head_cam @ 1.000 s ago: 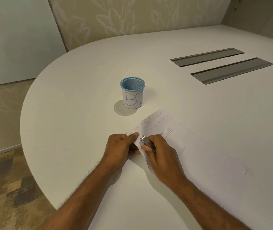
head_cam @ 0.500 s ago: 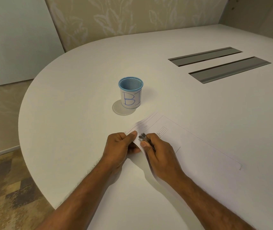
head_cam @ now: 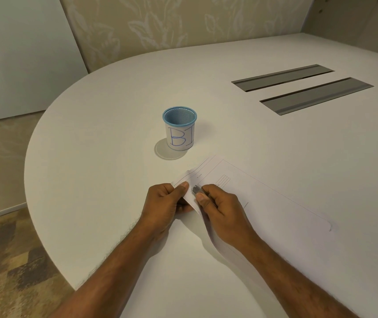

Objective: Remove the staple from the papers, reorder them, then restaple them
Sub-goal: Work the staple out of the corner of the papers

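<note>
At the near corner of the papers, both hands meet. The left hand is closed on that corner, thumb on top of the sheet and the other fingers curled beneath it, so that the corner is lifted a little off the white table while the rest of the papers lie flat. Just to the right of this pinch, the right hand is closed around a small metal tool, held between thumb and forefinger; only its silvery tip shows beyond the fingers, and that tip rests against the top sheet right beside the left thumb. Whether the tool is a staple remover or some other thing cannot be told at this size, and the staple itself is too small to make out.

From the pinched corner the papers run away to the right and towards the far side, under the right wrist, with thin printed lines and a small ruled box visible just beyond the tool. Their far right corner is rounded and lies flat.

Beyond the two hands, and well apart from them, a blue mesh cup stands upright on the table, wrapped in a white label with blue letters "BI". Farther off to the right of the grip, two long grey slots are set into the tabletop.
</note>
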